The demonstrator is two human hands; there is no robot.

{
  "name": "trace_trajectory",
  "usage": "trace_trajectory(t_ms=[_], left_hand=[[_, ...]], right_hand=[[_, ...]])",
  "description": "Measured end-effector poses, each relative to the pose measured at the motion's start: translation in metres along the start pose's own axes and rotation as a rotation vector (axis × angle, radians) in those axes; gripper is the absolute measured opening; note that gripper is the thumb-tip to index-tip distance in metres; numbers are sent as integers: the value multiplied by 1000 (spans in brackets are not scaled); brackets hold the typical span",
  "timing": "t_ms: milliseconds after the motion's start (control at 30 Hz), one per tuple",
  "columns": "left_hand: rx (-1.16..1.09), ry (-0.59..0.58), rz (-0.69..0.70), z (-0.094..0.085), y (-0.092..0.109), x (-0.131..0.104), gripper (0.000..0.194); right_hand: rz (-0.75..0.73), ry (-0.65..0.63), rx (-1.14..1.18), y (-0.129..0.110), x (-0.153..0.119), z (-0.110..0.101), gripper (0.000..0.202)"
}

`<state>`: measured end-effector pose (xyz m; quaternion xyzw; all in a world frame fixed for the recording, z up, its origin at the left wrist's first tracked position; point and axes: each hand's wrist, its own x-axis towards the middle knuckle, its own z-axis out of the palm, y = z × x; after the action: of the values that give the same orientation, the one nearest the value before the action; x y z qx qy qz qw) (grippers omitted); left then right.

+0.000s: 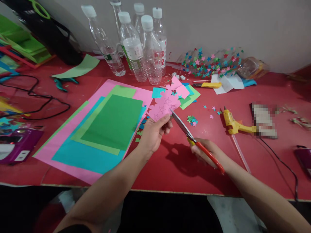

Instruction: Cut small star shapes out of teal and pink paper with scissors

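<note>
Pinched between the thumb and fingers of my left hand (pixel 155 131) is a pink paper (pixel 161 105) with drawn stars and cut edges. My right hand (pixel 206 152) grips red-handled scissors (pixel 182 125), whose tips point up and left to the paper's right edge. Left of my hands lies a stack of coloured sheets, with a dark green sheet (pixel 113 123) on top, over blue and pink ones. Small cut stars (pixel 192 120) form a little pile right of the scissors. Behind the held paper are paper scraps (pixel 190 97) in green, blue and pink.
Several plastic bottles (pixel 133 53) stand by the wall. A star-covered bottle (pixel 211 63) lies at the back right, near a yellow cutter (pixel 211 85). A yellow glue gun (pixel 233 123) with its cord lies at right. Pliers (pixel 60 84) and a purple box (pixel 21 145) are at left.
</note>
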<state>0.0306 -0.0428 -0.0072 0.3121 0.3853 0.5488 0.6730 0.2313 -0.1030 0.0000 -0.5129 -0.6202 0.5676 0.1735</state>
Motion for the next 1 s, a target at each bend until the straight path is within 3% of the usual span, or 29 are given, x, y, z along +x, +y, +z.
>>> trace_trajectory(t_ms=[433,567,633,700,833,1000], left_hand=[[-7,10,-19,-1,2,0,14],[-78,85,-23,-5,6,5,13],[-65,101,-26,-6,5,6,14],[0,38,-54,-4,1,4,16],[154,-214,-183,5,-13,-6,23],[251,-267,-267,12,-24,-15,26]], right_hand=[[-21,20,-31,4,2,-3,44],[-75,25,-117,2,2,-7,40],[-66,93,-98,-1,2,-8,41],[-46,213,-22,-3,3,-7,41],[-46,380,192,-1,8,-4,34],[-138,456,362,9,20,-1,32]])
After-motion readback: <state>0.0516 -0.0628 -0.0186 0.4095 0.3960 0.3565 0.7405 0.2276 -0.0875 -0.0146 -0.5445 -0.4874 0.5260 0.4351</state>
